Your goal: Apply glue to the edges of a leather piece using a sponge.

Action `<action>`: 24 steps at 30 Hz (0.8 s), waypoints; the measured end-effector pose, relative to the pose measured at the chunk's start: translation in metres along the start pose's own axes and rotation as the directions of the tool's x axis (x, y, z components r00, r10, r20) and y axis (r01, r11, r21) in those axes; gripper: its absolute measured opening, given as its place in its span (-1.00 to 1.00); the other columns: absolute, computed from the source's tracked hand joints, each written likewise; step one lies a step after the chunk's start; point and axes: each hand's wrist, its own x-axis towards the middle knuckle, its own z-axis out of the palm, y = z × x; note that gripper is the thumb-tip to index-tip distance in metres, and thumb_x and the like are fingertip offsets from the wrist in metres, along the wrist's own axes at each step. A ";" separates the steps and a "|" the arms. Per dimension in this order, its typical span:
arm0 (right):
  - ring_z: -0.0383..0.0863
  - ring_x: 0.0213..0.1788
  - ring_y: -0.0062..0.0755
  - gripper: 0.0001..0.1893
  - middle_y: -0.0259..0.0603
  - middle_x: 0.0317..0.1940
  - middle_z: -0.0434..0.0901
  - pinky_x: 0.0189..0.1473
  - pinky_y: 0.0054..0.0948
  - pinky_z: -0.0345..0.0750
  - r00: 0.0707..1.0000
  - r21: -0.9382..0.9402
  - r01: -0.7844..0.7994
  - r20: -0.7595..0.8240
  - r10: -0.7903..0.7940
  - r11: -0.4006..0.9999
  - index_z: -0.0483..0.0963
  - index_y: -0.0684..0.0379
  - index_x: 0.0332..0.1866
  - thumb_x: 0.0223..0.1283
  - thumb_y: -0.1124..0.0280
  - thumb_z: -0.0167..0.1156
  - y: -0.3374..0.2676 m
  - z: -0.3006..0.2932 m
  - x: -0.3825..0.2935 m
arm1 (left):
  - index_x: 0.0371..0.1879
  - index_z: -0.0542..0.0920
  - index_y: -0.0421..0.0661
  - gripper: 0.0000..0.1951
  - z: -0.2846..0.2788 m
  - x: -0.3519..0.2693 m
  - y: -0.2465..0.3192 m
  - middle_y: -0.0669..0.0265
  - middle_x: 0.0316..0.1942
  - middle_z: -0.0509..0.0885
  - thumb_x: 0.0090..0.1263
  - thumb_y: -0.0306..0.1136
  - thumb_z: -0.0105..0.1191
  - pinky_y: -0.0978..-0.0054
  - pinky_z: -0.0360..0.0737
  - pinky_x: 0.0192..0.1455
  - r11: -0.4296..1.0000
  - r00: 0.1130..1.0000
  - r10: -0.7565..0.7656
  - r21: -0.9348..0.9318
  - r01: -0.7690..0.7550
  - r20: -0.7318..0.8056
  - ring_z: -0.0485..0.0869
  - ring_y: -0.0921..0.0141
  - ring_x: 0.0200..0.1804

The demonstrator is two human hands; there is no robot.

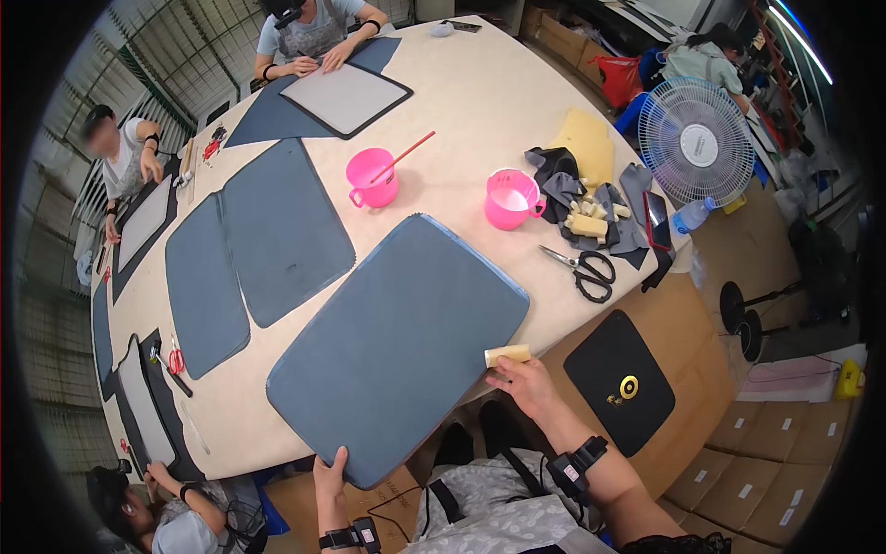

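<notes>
A large blue-grey sheet panel (401, 346) with rounded corners lies before me, its near edge jutting past the table edge. My left hand (330, 479) grips its near left corner, thumb on top and fingers hidden underneath. Between the fingers of my right hand (529, 388) is a pale yellow foam sponge block (507, 355), held at the panel's right edge. Beyond the panel stands a pink plastic mug (505, 208) with white liquid inside. Another pink mug (370, 183) holds a red stick (408, 154).
Black-handled scissors (594, 275), foam pieces (588, 225), fabric scraps (557, 173) and a phone (656, 220) lie right on the table (457, 90). More blue-grey panels (284, 242) lie left. Three people work around this table. A fan (698, 144) stands beyond the right edge.
</notes>
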 end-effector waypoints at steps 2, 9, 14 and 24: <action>0.68 0.14 -0.34 -0.71 -0.24 0.05 0.70 0.20 -0.09 0.62 1.000 -0.022 -0.007 -0.002 0.007 1.000 0.55 0.15 0.15 0.37 0.47 0.35 -0.005 -0.001 0.002 | 0.35 0.47 -0.34 -0.35 0.011 -0.012 -0.011 0.08 0.23 0.67 0.39 -0.27 0.45 0.26 0.60 0.31 0.999 1.000 -0.027 -0.042 0.027 0.002 0.66 0.26 0.21; 0.64 0.12 -0.39 -0.73 -0.31 0.02 0.69 0.23 -0.05 0.56 1.000 -0.076 -0.009 0.008 0.010 0.997 0.58 0.09 0.12 0.36 0.46 0.36 -0.023 0.009 0.022 | 0.39 0.40 -0.26 -0.35 0.060 -0.056 -0.015 0.07 0.24 0.64 0.47 -0.18 0.38 0.11 0.63 0.27 0.961 0.973 -0.230 -0.155 0.229 0.014 0.64 0.17 0.25; 0.58 0.10 -0.44 -0.74 -0.35 0.03 0.66 0.22 -0.04 0.51 1.000 -0.099 -0.022 -0.006 0.022 0.995 0.57 0.05 0.10 0.36 0.45 0.36 -0.028 0.019 0.030 | 0.23 0.50 -0.22 -0.41 0.015 -0.063 -0.001 0.10 -0.02 0.72 0.43 -0.06 0.41 0.25 0.68 0.01 0.859 0.857 -0.512 0.045 0.511 0.048 0.73 0.25 -0.01; 0.55 0.20 -0.39 -0.68 -0.36 0.10 0.63 0.24 -0.04 0.43 1.000 -0.056 -0.003 0.026 0.004 0.998 0.52 0.03 0.19 0.39 0.42 0.33 -0.018 0.022 0.040 | -0.03 0.73 -0.21 -0.49 -0.020 0.067 0.162 -0.01 0.01 0.77 0.49 0.09 0.23 0.23 0.57 0.26 0.607 0.894 0.448 0.739 -0.291 -0.016 0.70 0.16 0.18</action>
